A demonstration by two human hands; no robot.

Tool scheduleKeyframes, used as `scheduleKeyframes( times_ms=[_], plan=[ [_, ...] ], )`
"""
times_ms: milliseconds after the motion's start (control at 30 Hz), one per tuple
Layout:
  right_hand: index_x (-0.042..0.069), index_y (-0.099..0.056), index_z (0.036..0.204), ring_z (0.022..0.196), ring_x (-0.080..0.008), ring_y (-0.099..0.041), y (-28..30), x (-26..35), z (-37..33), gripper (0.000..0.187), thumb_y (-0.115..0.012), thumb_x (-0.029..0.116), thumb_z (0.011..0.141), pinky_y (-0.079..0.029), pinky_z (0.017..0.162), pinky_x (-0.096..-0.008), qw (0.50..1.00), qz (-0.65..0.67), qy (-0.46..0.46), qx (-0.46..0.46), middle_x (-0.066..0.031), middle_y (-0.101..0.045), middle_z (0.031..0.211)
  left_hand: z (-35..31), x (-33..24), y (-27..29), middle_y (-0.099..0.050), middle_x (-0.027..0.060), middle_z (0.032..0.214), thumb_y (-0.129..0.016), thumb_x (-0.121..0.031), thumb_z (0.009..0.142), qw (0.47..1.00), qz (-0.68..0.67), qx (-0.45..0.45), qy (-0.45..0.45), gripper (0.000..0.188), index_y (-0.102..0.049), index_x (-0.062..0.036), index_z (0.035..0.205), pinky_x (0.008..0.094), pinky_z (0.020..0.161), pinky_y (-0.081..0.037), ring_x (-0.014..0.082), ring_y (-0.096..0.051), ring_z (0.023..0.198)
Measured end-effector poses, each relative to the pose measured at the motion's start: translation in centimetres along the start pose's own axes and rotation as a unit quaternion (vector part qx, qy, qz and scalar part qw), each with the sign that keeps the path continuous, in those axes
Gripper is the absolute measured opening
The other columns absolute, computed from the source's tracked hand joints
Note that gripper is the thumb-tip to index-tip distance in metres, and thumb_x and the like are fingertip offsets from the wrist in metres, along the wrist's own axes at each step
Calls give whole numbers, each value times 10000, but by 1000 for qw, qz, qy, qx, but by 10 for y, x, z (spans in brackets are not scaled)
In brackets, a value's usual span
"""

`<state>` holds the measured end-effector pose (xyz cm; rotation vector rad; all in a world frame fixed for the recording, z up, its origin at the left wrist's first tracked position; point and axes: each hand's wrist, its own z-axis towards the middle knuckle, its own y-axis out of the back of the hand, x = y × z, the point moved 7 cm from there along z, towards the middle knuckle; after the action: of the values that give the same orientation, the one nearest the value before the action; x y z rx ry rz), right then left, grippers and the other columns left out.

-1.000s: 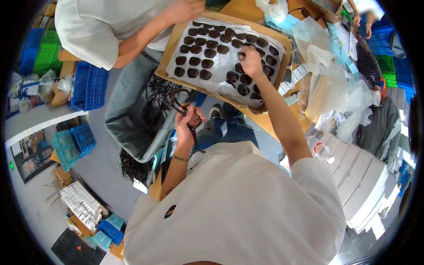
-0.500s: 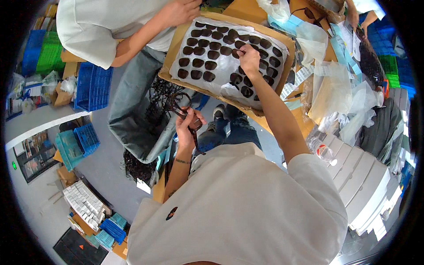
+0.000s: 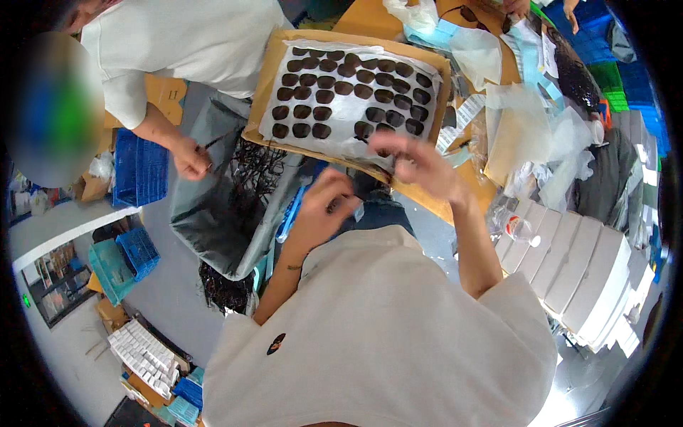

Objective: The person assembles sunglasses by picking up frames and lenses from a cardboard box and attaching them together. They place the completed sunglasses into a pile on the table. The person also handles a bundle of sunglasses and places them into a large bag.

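Note:
A shallow cardboard tray (image 3: 265, 85) lined with a white sheet carries rows of dark oval lenses (image 3: 324, 96). My right hand (image 3: 420, 165) hovers just off the tray's near edge, blurred, with its fingers curled; I cannot make out whether it holds a lens. My left hand (image 3: 324, 206) is close beside it, over my lap, closed around a small dark frame (image 3: 336, 206). Left of my hands, a grey plastic bag (image 3: 213, 228) lies open with a tangle of dark frames (image 3: 256, 167) in it.
Another person in a white shirt stands at the upper left, one hand (image 3: 191, 158) at the bag's edge. Blue crates (image 3: 142, 167) sit behind the bag. Clear plastic bags (image 3: 526, 128) litter the table at right, near stacked white boxes (image 3: 583, 263).
My right hand has come off the lens tray and drawn back toward my left hand, which rose slightly. The other person's hand moved from the tray's far corner down to the bag.

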<state>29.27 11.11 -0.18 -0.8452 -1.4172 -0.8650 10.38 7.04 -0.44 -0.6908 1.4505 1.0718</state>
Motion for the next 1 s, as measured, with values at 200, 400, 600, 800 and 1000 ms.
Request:
scheduleKeyframes(
  times_ms=[200, 400, 600, 800, 1000],
  plan=[
    [33, -637, 1131, 795, -276, -683, -30, 31, -94, 431, -771, 264, 793, -519, 774, -374, 881, -266, -312, 236, -130, -700, 844, -7, -34, -84, -583, 97, 961, -751, -178, 788, 895, 230, 367, -107, 241, -600, -72, 943, 355, 676, -532, 282, -628, 845],
    [18, -671, 1019, 776, -304, -654, 42, -20, -211, 268, -732, 74, 764, -512, 738, -410, 896, -334, -264, -129, -127, -670, 801, 20, -82, -88, -592, 115, 1161, -689, -163, 851, 937, 146, 164, -270, 341, -574, -65, 1156, 416, 915, -481, 311, -563, 1118],
    [32, -617, 1184, 1089, -390, -546, 94, -111, -236, 511, -768, 32, 696, -439, 945, -459, 744, -578, -253, -221, -157, -600, 1120, 19, -42, -121, -591, 146, 1223, -630, -141, 896, 950, 156, 234, -133, 365, -546, -59, 1241, 454, 956, -457, 351, -548, 1150],
    [0, -628, 1135, 905, -341, -665, 181, -53, -117, 335, -690, 73, 814, -529, 791, -394, 857, -271, -69, -432, -181, -670, 988, 37, -27, -141, -623, 162, 1152, -594, -145, 930, 957, 160, 242, -6, 266, -578, -41, 1174, 425, 925, -476, 345, -589, 1086],
    [19, -649, 1024, 764, -283, -699, 292, -18, 27, 188, -601, 35, 843, -534, 706, -366, 828, -225, 119, -499, -151, -702, 819, 62, -41, -169, -641, 149, 1121, -589, -149, 943, 966, 157, 202, 34, 224, -600, -42, 1139, 423, 905, -484, 338, -606, 1060]
  ],
)
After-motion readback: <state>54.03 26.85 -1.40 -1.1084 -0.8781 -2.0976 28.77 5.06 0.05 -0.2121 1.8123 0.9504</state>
